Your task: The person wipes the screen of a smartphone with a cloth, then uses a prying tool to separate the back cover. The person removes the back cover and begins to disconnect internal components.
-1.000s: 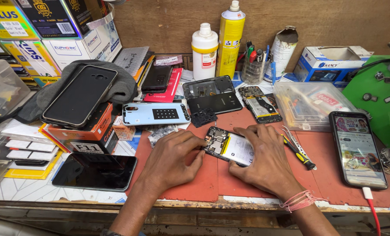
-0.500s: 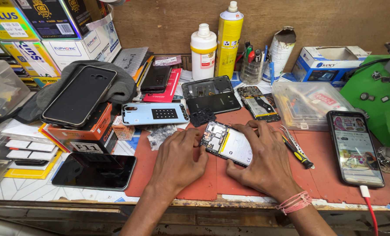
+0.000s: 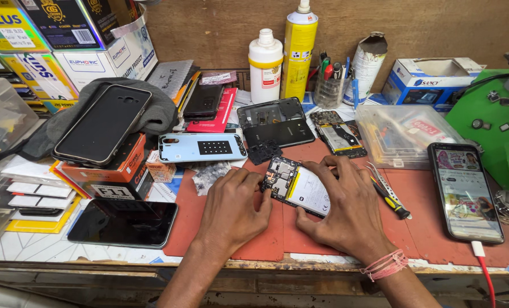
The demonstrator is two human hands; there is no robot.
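Nearest the tabletop [image 3: 277, 263] edge, both forearms reach onto a red work mat [image 3: 425, 239]. On that mat, the left hand [image 3: 231, 212] lies palm down, fingers curled, with its fingertips against the left edge of an opened phone [image 3: 298, 187] whose circuit board and white battery face up. The right hand [image 3: 348, 212] closes its grip on the phone's right side, thumb under the near edge and fingers over the far edge; pink bands circle that wrist. Just right of this hand lie tweezers [image 3: 381, 178] and a small screwdriver [image 3: 390, 199]. Left of the mat rests a dark phone [image 3: 123, 223], face up. Right of it, a lit phone [image 3: 465, 189] has a red cable plugged in. Farther back sit a light-blue back cover [image 3: 200, 147], a black phone frame [image 3: 274, 121], a white bottle [image 3: 265, 67] and a yellow spray can [image 3: 297, 51].
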